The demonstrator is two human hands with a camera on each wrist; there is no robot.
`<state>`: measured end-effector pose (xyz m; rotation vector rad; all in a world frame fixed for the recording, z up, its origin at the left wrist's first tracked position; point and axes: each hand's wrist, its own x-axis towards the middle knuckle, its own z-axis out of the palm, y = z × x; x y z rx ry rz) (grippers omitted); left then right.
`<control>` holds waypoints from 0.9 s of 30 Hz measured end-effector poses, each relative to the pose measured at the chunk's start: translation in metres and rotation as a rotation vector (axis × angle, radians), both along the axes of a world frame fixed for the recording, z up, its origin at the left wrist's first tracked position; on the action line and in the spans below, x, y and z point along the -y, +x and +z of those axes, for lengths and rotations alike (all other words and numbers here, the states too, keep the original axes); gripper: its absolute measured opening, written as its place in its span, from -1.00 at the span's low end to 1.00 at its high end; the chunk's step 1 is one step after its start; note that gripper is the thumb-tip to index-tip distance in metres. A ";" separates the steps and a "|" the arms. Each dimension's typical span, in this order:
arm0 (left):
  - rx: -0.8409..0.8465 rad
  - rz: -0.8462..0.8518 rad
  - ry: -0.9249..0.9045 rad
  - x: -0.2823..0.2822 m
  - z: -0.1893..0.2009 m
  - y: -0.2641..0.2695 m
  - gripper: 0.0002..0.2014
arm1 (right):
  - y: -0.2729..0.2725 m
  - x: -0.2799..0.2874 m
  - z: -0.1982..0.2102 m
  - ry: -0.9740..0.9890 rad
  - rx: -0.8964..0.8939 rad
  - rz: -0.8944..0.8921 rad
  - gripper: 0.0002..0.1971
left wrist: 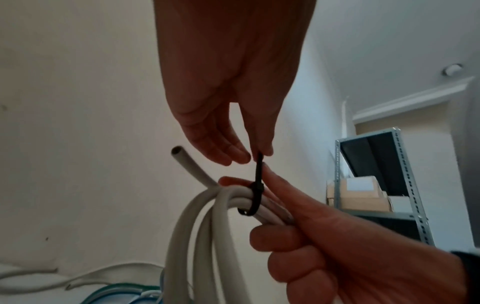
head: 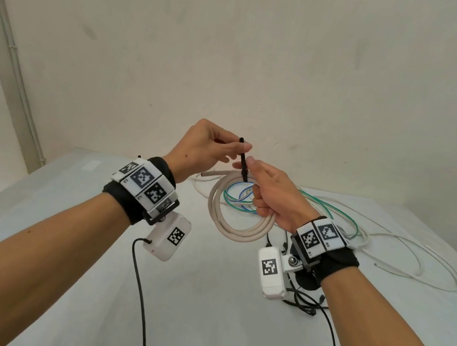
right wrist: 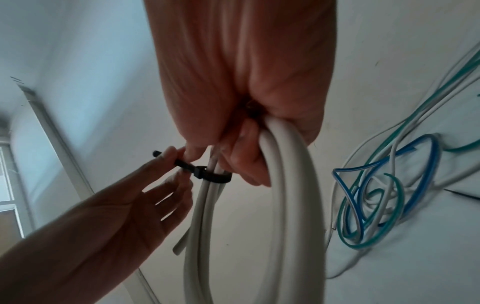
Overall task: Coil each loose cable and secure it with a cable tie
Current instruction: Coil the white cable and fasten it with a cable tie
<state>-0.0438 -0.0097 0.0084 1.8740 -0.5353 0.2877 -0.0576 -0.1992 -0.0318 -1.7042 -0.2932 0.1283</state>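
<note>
A thick cream cable (head: 238, 227) is wound into a coil and held up above the table. My right hand (head: 269, 196) grips the coil (right wrist: 285, 185) at its top, fingers curled round the strands. A black cable tie (head: 243, 160) loops round the gathered strands (left wrist: 253, 202), its tail threaded through its head. My left hand (head: 210, 148) pinches the tail of the tie (left wrist: 258, 162) between thumb and forefinger, just above the coil. The tie's band (right wrist: 215, 176) sits snug against the strands in the right wrist view.
Loose blue and green wires (head: 235, 199) and thin white cables (head: 405, 252) lie tangled on the white table (head: 202, 302) behind and to the right. A black cable bundle (head: 303, 296) lies under my right wrist. A metal shelf (left wrist: 376, 185) stands at the right.
</note>
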 end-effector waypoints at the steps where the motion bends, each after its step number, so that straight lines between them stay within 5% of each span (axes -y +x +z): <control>1: -0.019 0.007 -0.007 -0.001 0.000 0.001 -0.81 | -0.001 0.000 -0.001 -0.004 0.005 0.010 -0.58; 17: 0.073 0.120 0.019 -0.012 0.013 0.003 -0.86 | 0.006 -0.010 0.021 -0.161 0.076 0.105 -0.77; 20: 0.017 0.041 -0.042 -0.013 0.006 -0.002 -0.83 | 0.011 -0.006 0.015 -0.114 0.027 0.074 -0.77; 25: -0.148 -0.007 0.225 -0.015 -0.021 0.000 -0.54 | 0.015 -0.009 -0.002 0.034 -0.068 0.010 -0.70; 27: -0.209 -0.064 0.221 -0.015 -0.028 -0.002 -0.59 | 0.012 -0.011 0.000 0.037 -0.076 0.031 -0.72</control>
